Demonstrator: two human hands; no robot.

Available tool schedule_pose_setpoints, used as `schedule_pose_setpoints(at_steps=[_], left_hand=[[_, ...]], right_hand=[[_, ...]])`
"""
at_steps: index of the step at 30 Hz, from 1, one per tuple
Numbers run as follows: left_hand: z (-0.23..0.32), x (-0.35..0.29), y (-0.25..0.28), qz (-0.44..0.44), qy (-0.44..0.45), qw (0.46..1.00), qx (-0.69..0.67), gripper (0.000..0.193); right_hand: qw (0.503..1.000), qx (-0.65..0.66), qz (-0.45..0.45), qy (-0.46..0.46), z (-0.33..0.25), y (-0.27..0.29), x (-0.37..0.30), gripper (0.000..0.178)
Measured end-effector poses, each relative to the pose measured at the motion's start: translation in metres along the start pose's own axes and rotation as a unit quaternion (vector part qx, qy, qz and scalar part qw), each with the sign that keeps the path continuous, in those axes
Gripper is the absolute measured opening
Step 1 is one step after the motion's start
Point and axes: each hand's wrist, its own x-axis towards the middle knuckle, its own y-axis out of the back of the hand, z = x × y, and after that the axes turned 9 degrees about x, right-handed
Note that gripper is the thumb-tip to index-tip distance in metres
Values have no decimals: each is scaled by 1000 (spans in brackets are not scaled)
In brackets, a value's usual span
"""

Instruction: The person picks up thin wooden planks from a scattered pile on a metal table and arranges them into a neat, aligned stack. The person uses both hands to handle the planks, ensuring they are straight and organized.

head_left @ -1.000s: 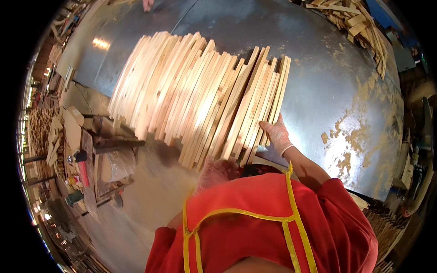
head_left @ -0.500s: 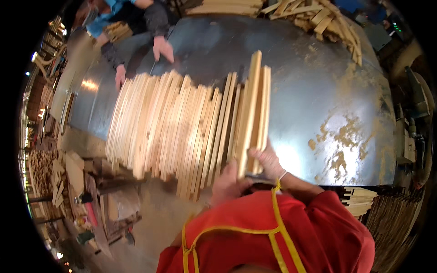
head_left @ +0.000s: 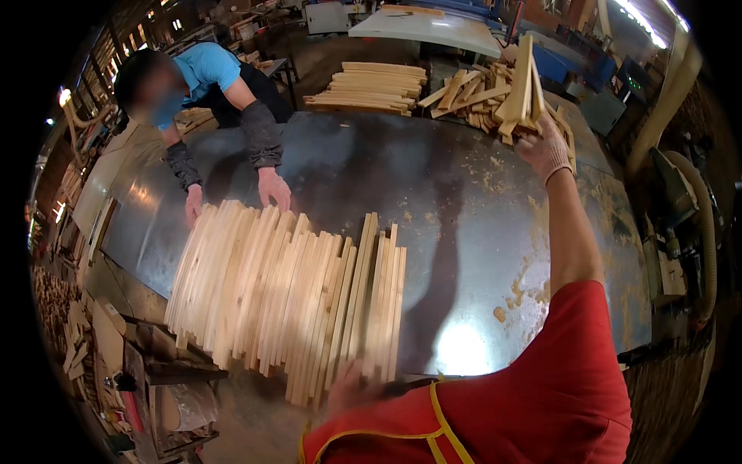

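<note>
Far out to the right, my right hand wears a pale knit glove and grips a couple of wooden strips, which stick up in front of a scrap pile. My left hand is smeared by motion beside the near ends of the row; its fingers cannot be made out. A long row of pale wooden strips lies side by side on the dark metal table, with a few strips at its right end. Across the table, a co-worker's two hands rest at the row's far left ends.
Loose offcuts are heaped at the far right edge, next to a stack of longer boards. Sawdust is scattered over the table's right side. A wooden stand is at the near left, and a ribbed hose hangs at the right.
My right hand has carried strips from the row's right end out to the far right, by the offcut heap. My left hand is no longer on those strips. The view has tilted up.
</note>
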Motion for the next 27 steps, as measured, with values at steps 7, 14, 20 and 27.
schedule_pose_setpoints(at_steps=[7, 14, 20, 27], left_hand=[[-42, -9, -9, 125, -70, 985, 98, 75], [-45, -22, 3, 89, 51, 978, 183, 62], [-40, -14, 10, 56, 59, 968, 236, 68], [-79, -16, 17, 156, 148, 942, 258, 70]], right_hand=[[918, -295, -234, -128, 211, 173, -54, 73], [745, -506, -287, -325, 320, 238, -206, 105], [708, -511, -367, -320, 379, 186, -263, 107], [731, -502, -314, -339, 365, 195, -248, 90]])
